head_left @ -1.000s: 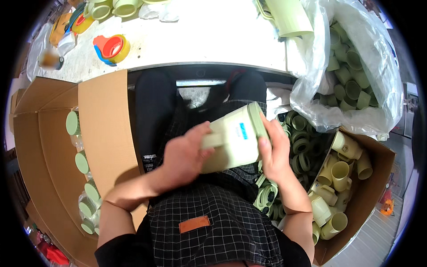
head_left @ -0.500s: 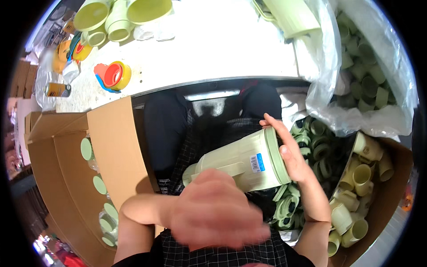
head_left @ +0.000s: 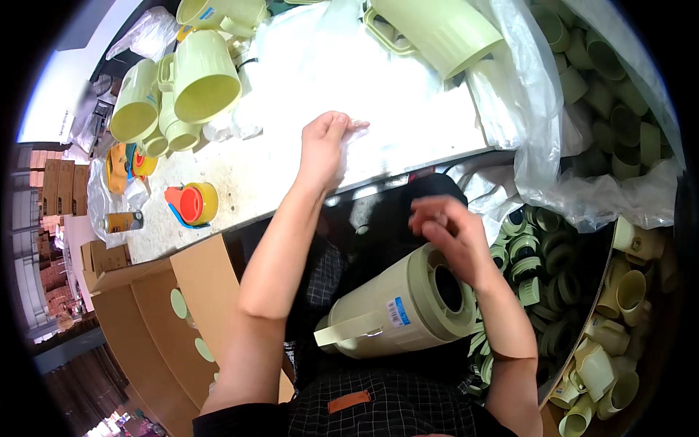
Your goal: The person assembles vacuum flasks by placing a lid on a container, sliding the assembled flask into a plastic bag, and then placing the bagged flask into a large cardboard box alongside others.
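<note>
A pale green jug (head_left: 389,313) with a long handle and a blue-and-white label lies tilted across my lap, its ringed end with a round dark hole (head_left: 448,288) turned to the right. Just beyond that end is my right hand (head_left: 457,237), off the jug, fingers loosely bent and apart, slightly blurred, with nothing seen in them. My left hand (head_left: 322,149) reaches over the table edge, thumb and forefinger pinched at a thin white plastic bag (head_left: 349,154) on the tabletop. Its other fingers are partly hidden.
Several green jugs (head_left: 207,76) stand at the table's back left, near a red-and-yellow tape dispenser (head_left: 195,203). One large jug (head_left: 444,33) lies back right. Open cardboard boxes flank me: left box (head_left: 135,313), right box (head_left: 553,408) with green cups. Green lids (head_left: 526,255) lie beside my right arm.
My left hand has gone from close above my lap forward to the table. My right hand has come off the jug's end, which now faces up more. The view has shifted and tilted.
</note>
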{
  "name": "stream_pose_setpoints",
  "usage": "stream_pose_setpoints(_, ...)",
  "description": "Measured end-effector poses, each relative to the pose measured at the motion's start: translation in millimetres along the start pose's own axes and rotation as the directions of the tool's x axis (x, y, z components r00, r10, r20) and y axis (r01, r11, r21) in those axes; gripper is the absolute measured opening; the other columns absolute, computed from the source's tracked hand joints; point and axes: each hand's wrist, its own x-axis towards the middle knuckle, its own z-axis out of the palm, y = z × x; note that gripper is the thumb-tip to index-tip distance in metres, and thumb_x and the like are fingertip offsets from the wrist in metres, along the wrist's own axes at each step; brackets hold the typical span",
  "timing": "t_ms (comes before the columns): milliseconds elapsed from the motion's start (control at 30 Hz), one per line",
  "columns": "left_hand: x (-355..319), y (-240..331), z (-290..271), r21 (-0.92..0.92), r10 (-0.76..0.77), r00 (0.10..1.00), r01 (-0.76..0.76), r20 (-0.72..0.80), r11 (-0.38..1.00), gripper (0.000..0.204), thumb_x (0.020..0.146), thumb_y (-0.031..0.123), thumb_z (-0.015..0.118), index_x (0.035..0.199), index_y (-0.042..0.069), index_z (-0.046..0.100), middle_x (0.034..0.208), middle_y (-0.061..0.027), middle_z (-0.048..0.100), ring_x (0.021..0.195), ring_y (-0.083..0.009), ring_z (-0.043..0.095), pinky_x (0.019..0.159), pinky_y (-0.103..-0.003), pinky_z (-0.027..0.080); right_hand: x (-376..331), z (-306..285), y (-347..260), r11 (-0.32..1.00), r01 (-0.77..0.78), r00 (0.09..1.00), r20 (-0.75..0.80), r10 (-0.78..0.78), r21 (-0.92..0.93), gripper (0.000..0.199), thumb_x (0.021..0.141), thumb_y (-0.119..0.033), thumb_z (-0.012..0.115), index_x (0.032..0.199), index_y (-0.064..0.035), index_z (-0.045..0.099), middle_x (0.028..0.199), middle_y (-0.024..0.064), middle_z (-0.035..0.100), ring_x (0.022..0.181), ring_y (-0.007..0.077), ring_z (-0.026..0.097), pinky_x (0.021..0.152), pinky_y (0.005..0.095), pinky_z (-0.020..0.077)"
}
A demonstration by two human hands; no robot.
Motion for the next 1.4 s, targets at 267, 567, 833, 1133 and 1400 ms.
stream_pose_setpoints(267,-96.5,60.6,39.9,-0.084,-0.003,0.984,0.018,0.178,0.996,0.024,0.102,0.016,0.058,0.092,-0.002,0.068,0.094,-0.0114,0.073,0.088,-0.0146,0.066,0.086,-0.030,0.052,23.8,-14.3,31.0,0.942,0.230,0.942,-0.298,-0.152,0.246,0.016,0.086,-0.002,0.069,0.101,0.0015,0.065,0.099,0.0080,0.070,0.082,0.0119,0.062,0.074,0.0244,0.0502)
stream_pose_setpoints(567,-128.4,68.0,10.6,-0.193,-0.072,0.905,0.166,0.419,0.967,0.010,0.097,0.012,0.061,0.092,0.004,0.057,0.068,0.0011,0.049,0.061,-0.0085,0.050,0.056,-0.026,0.047,-2.8,-63.2,82.8,0.676,0.294,0.831,-0.530,0.169,0.676,0.014,0.090,0.001,0.068,0.092,-0.0050,0.055,0.094,0.0092,0.069,0.082,0.0154,0.065,0.069,0.0266,0.0540)
stream_pose_setpoints(833,-200.3,98.7,-4.6,0.383,0.191,0.926,-0.314,0.325,0.869,0.053,0.078,0.006,0.076,0.125,0.006,0.050,0.093,-0.0057,0.056,0.073,-0.0184,0.052,0.060,-0.031,0.046,-114.3,53.7,110.4,0.872,0.450,0.684,-0.702,-0.198,0.192,0.020,0.098,-0.018,0.057,0.105,0.0003,0.057,0.095,0.0068,0.057,0.088,0.0175,0.057,0.077,0.0317,0.0475)
stream_pose_setpoints(1133,-383.0,37.9,-93.9,0.954,0.475,0.880,-0.141,-0.002,0.266,0.053,0.069,0.002,0.072,0.120,0.010,0.065,0.104,-0.0144,0.058,0.085,-0.0325,0.063,0.067,-0.039,0.054,-122.6,140.1,87.7,0.980,-0.182,0.773,0.604,0.194,-0.082,0.058,0.077,-0.008,0.082,0.129,0.0013,0.057,0.123,0.0133,0.064,0.115,0.0254,0.061,0.098,0.0377,0.0483)
stream_pose_setpoints(1400,-541.4,114.9,-192.8,0.570,0.343,0.482,0.477,-0.806,0.669,0.051,0.088,0.027,0.073,0.128,0.000,0.057,0.122,-0.0159,0.064,0.111,-0.0291,0.063,0.095,-0.041,0.051,-103.5,310.8,-63.1,0.822,0.517,0.211,0.895,-0.393,0.239,0.065,0.073,-0.012,0.084,0.127,-0.0051,0.049,0.136,0.0190,0.055,0.118,0.0386,0.059,0.096,0.0392,0.0503)
